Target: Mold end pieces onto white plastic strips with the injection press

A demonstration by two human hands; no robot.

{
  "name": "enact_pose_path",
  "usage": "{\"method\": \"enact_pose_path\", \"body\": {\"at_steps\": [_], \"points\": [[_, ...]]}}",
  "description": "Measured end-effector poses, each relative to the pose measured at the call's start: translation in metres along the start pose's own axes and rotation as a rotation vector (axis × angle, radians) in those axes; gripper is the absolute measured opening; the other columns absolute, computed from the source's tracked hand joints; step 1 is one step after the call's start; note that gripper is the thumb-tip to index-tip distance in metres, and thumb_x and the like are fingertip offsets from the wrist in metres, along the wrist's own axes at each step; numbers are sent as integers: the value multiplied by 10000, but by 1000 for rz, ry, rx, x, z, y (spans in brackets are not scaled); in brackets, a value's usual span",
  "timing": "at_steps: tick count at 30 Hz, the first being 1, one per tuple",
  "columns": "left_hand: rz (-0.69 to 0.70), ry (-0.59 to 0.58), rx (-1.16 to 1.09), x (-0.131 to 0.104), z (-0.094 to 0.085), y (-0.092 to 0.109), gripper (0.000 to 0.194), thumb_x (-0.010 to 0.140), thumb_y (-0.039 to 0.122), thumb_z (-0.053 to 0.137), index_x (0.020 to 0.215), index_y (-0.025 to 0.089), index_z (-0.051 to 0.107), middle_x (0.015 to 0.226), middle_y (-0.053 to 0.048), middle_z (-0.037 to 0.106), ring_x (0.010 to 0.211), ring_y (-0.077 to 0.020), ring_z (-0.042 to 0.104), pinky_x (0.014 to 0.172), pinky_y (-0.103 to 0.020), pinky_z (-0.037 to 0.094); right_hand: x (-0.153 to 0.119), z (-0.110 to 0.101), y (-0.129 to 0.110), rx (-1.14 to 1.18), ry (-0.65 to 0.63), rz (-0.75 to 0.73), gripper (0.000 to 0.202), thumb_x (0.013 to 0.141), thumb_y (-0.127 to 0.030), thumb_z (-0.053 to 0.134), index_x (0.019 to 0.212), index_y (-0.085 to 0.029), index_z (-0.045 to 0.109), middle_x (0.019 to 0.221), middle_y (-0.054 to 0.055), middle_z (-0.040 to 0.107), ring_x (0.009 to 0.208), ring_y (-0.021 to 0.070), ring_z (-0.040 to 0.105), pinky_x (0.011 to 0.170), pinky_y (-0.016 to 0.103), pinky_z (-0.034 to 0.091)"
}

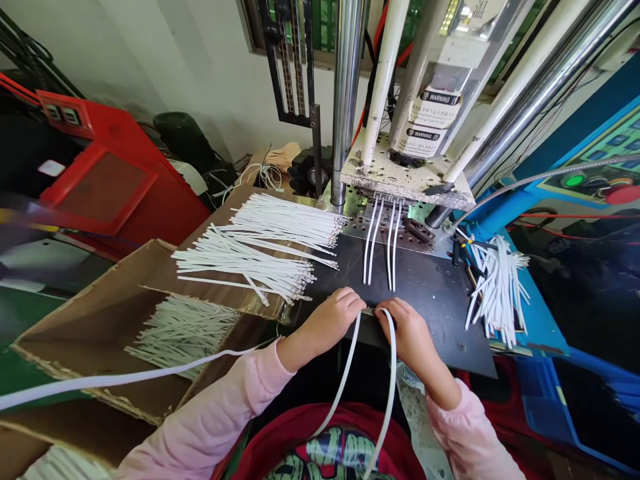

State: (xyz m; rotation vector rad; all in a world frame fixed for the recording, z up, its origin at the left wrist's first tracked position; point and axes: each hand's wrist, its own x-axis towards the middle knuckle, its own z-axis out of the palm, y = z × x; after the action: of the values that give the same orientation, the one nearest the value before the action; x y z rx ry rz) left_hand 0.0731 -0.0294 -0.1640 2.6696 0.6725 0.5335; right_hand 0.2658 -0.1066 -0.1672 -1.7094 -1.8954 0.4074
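Observation:
My left hand [337, 319] is closed at the front edge of the dark plate [440, 293], with a white strip [345, 380] running from its fingertips down toward my body. Beside it, my right hand [407, 327] pinches the end of a second white strip [391, 387]. A small metallic piece shows between the two hands. Beyond them, several thin white strips [393, 250] stick out of the press and lie over the plate. To the left, piles of white strips [250, 263] rest on cardboard.
The press head [410, 177] with metal columns stands ahead. Cardboard boxes [100, 320] with more strips are at lower left. On the right are a strip bundle [497, 287] with pliers and a blue control panel [595, 160]. A red machine [115, 173] stands left.

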Motion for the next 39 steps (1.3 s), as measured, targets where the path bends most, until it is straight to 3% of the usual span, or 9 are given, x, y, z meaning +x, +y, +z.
{"method": "enact_pose_path", "body": {"at_steps": [6, 9, 12, 17, 22, 26, 31, 34, 39], "points": [[-13, 164, -213, -15, 8, -6, 226, 985, 133, 486, 1095, 167, 681, 977, -71, 708, 966, -202, 636, 891, -345, 558, -9, -6, 3, -24, -13, -58, 199, 992, -232, 476, 987, -224, 674, 972, 78, 701, 895, 224, 655, 814, 352, 522], [-86, 162, -238, -10, -10, -26, 351, 948, 96, 532, 1257, 218, 646, 1066, -61, 732, 990, -188, 667, 908, -345, 555, 10, -24, 10, 106, -151, -56, 195, 968, -231, 515, 1032, -246, 699, 999, 40, 726, 928, 197, 685, 848, 327, 535], [-227, 163, -41, 3, -37, -56, 369, 910, 62, 545, 1224, 200, 678, 1161, -83, 731, 1082, -249, 655, 987, -461, 510, 48, -28, 8, 93, -129, -71, 181, 939, -207, 558, 1029, -242, 711, 996, 27, 734, 918, 186, 685, 857, 320, 520], [-342, 81, 150, 33, -66, -98, 284, 885, 80, 560, 1075, 191, 740, 1084, -67, 763, 1026, -261, 687, 970, -440, 500, 122, 17, -17, -92, -202, -112, 83, 894, -233, 685, 975, -212, 688, 936, 25, 698, 825, 159, 651, 752, 258, 479], [-361, 18, 233, 53, -64, -119, 213, 852, 80, 587, 927, 185, 756, 966, -83, 768, 970, -271, 682, 917, -422, 475, 151, 46, -32, -239, -263, -86, 57, 887, -218, 683, 935, -191, 695, 920, 66, 712, 825, 195, 662, 725, 273, 458], [-303, -7, 239, 62, -49, -123, 114, 809, 95, 657, 808, 177, 736, 913, -97, 745, 986, -282, 650, 922, -424, 435, 143, 28, -23, -278, -317, -111, 109, 876, -150, 635, 903, -205, 724, 894, 68, 726, 838, 213, 676, 748, 282, 464], [-277, 50, 226, 67, -43, -121, 192, 915, 114, 542, 826, 158, 707, 907, -107, 723, 945, -261, 642, 911, -421, 428, 121, -15, 6, -271, -325, -118, 189, 900, -114, 573, 864, -215, 729, 917, 50, 719, 867, 190, 669, 787, 273, 471], [-249, 281, 170, 67, -64, -105, 218, 976, 138, 475, 1027, 165, 685, 930, -74, 725, 883, -216, 658, 851, -384, 486, 104, -29, 23, -261, -240, -100, 184, 919, -118, 547, 929, -212, 705, 893, 36, 701, 817, 177, 660, 751, 265, 476], [76, 895, 183, 43, -141, -41, 220, 968, 97, 515, 1024, 197, 703, 982, -3, 731, 963, -160, 688, 864, -344, 570, 74, -30, 41, -385, -110, -147, 188, 935, -112, 527, 960, -190, 697, 945, 90, 665, 852, 208, 653, 801, 307, 516]]}}
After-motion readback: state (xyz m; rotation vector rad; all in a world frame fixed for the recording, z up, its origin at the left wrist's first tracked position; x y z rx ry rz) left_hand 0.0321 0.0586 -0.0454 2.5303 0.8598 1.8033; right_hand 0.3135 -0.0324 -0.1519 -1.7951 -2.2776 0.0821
